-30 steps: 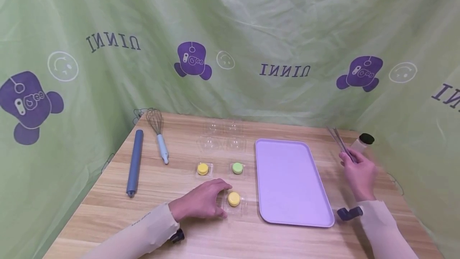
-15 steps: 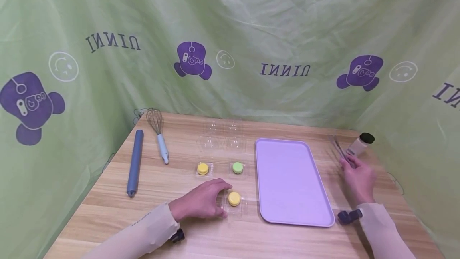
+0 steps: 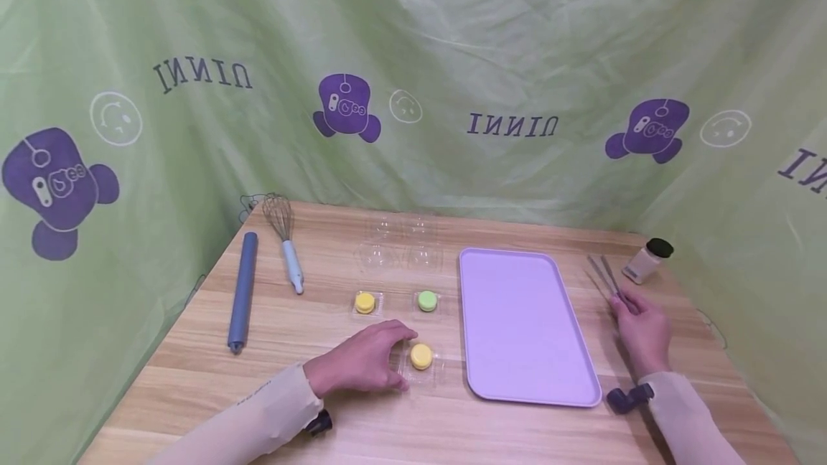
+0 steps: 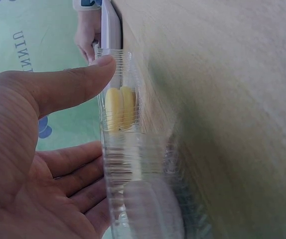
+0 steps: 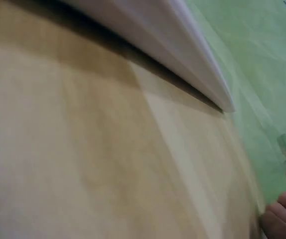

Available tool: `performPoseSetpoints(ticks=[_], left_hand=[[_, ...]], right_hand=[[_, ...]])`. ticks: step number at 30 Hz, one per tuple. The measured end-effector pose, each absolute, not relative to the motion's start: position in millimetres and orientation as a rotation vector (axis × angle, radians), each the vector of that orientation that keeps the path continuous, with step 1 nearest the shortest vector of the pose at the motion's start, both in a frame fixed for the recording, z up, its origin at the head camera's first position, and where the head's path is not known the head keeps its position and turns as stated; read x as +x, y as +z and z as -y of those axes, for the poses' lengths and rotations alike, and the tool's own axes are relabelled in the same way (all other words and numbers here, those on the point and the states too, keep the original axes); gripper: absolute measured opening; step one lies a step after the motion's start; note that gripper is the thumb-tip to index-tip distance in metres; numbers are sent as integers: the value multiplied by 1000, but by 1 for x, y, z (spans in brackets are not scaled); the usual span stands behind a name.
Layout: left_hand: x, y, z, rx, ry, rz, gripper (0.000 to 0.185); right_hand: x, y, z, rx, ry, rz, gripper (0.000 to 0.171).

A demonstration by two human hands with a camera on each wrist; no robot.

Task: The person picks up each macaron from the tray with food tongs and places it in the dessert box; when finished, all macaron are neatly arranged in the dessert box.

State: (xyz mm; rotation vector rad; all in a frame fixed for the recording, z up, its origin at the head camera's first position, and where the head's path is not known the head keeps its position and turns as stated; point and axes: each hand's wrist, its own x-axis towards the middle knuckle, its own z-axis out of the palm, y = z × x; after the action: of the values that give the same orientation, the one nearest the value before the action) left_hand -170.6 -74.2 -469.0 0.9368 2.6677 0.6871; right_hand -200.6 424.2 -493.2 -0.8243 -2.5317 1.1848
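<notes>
In the head view my left hand [image 3: 365, 359] grips a clear plastic macaron tray [image 3: 431, 377], thumb and forefinger at opposite sides. One yellow macaron [image 3: 421, 357] sits in it. Up close in the left wrist view, my thumb lies on the ribbed wall of the tray [image 4: 125, 159]; a yellow macaron [image 4: 114, 109] shows through, and a blurred pale round shape lies in the nearer part. My right hand [image 3: 646, 329] pinches metal tongs [image 3: 607, 280], their two prongs spread apart and pointing away over the table. Only some fingers [image 5: 277, 219] show in the right wrist view.
A purple tray [image 3: 526, 329] lies between the hands. Behind the left hand are a yellow macaron [image 3: 365, 303], a green macaron [image 3: 427, 301] and a clear domed lid [image 3: 423, 255]. A whisk [image 3: 291, 264] and blue rolling pin [image 3: 242, 293] lie left; a dark-capped jar [image 3: 645, 262] stands right.
My right hand has drawn back slightly towards me with the tongs, away from the jar, and the prongs now stand wider apart. The left hand has stayed in place.
</notes>
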Motion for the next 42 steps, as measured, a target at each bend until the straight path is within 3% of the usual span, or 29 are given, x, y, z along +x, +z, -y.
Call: performPoseSetpoints(ticks=[30,42], left_hand=[[-170,-466,74,930,675,-2667,79],[-171,-467,74,948,670,-2681,79]], right_hand=[[-197,-501,-416,-829,1156,2476,54],[-196,-497,-418,-849,1328,2398,69]])
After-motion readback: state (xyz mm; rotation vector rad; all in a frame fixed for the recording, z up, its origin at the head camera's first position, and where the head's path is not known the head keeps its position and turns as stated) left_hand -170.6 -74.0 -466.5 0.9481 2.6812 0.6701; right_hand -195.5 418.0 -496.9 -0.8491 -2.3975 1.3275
